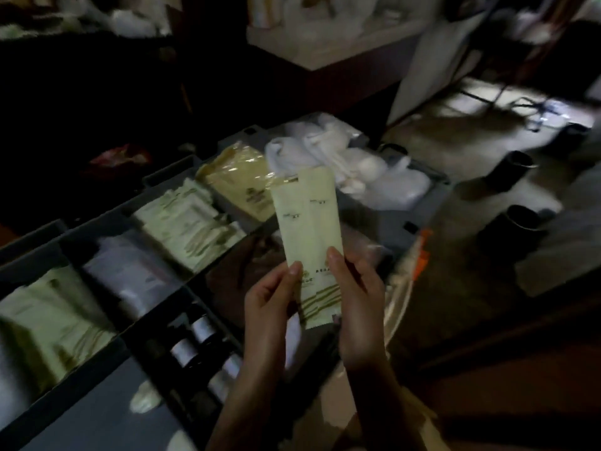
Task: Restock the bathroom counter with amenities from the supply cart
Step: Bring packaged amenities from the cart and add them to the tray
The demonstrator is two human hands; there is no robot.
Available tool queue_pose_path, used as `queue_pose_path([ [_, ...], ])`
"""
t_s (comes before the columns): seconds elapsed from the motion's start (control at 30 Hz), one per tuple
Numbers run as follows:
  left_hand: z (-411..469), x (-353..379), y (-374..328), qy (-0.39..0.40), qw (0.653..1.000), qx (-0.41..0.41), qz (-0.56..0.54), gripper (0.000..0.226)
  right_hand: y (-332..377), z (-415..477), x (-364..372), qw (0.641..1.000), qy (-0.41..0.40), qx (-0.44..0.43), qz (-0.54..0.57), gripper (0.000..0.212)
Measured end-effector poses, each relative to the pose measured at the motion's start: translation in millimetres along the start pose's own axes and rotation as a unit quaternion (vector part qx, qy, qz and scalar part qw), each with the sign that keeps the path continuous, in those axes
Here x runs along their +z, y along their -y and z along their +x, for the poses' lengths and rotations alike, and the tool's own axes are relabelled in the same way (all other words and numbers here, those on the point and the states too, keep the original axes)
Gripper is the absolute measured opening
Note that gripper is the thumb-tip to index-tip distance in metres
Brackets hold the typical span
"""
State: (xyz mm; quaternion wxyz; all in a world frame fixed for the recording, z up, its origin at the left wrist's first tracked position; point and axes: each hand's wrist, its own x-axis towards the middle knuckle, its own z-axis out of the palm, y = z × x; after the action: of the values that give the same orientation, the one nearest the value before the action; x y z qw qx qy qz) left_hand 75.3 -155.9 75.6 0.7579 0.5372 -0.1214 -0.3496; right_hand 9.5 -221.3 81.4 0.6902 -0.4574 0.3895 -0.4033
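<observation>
Two pale sachets [307, 236] held up over the supply cart tray [97, 222]
Left hand [270, 307] and right hand [356, 297] both pinch their lower ends; small dark bottles [201, 340] sit at seven o'clock.

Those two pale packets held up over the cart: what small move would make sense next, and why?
Probably square the two packets into one stack and pass them to one hand. Both hands, left and right, pinch only their lower ends, and the packets overlap side by side, slightly fanned, above the cart tray. That would free a hand for more amenities.
</observation>
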Motion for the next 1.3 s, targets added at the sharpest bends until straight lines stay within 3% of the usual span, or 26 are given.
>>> queue_pose_path([
  [0.17, -11.2, 83.3, 20.4, 0.109, 0.992, -0.052, 0.023, 0.019, 29.9, 18.6, -71.1, 0.991, -0.121, -0.048, -0.035, 0.02],
  [0.3, -13.5, 136.1, 41.0, 0.195, 0.973, -0.107, 0.056, 0.015, 49.7, 19.6, -123.8, 0.978, -0.184, -0.093, 0.009, 0.024],
  [0.53, -42.2, 223.1, 97.3, 0.306, 0.943, -0.075, 0.104, 0.016, 68.4, 2.9, -219.3, 0.943, -0.3, -0.144, -0.008, 0.019],
  [0.63, -60.2, 249.3, 121.2, 0.378, 0.91, -0.094, 0.14, 0.011, 68.1, -14.1, -260.1, 0.924, -0.354, -0.143, 0.005, 0.016],
  [0.73, -81.9, 267.2, 145.6, 0.449, 0.862, -0.138, 0.193, 0.032, 62.0, -41.5, -299.5, 0.898, -0.421, -0.129, -0.002, 0.013],
  [0.9, -118.4, 282.2, 192.1, 0.5, 0.794, -0.21, 0.273, 0.037, 34.6, -94.2, -349.7, 0.85, -0.519, -0.082, 0.027, 0.015],
  [1.03, -149.5, 294.6, 222.2, 0.536, 0.758, -0.243, 0.283, 0.011, 18.4, -127.2, -379.1, 0.812, -0.578, -0.063, 0.056, 0.013],
  [1.3, -207.0, 330.5, 265.5, 0.599, 0.69, -0.279, 0.297, 0.034, 13.8, -184.2, -437.7, 0.748, -0.65, -0.088, 0.099, 0.024],
])
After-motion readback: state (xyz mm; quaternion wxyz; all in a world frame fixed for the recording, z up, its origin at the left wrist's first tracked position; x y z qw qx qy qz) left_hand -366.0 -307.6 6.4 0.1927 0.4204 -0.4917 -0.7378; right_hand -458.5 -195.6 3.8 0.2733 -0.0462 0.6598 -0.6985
